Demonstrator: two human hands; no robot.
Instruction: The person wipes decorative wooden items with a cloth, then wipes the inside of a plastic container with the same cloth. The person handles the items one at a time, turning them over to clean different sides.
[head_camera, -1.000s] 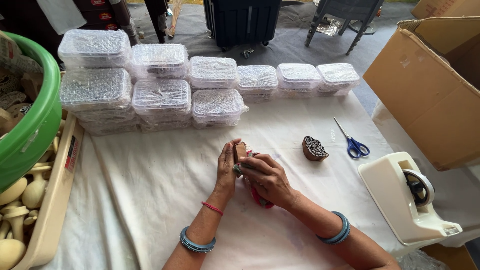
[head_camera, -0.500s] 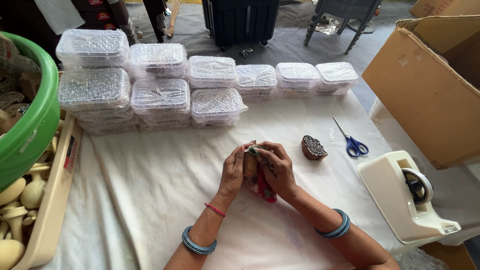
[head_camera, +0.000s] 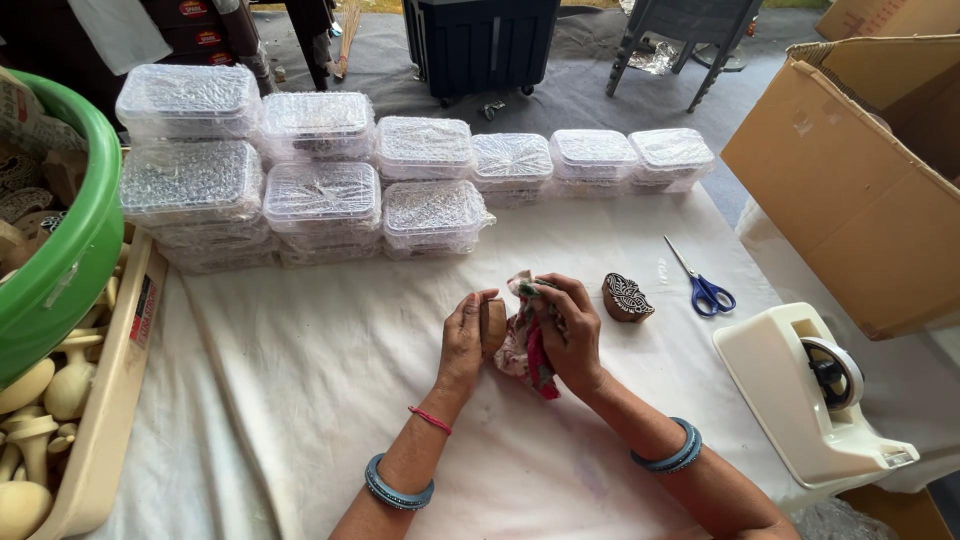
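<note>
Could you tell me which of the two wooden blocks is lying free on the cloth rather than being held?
The carved block beside the scissors lies free; the plain one is gripped in the left hand.

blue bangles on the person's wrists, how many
2: one blue bangle on the left forearm behind a thin red thread, one blue bangle on the right forearm. Any others would be hidden below the frame.

Table under white cloth (head_camera: 330, 400): wrapped clear boxes (head_camera: 330, 190), carved wooden block (head_camera: 627, 298), blue scissors (head_camera: 704, 286), tape dispenser (head_camera: 810, 395), cardboard box (head_camera: 850, 190)
</note>
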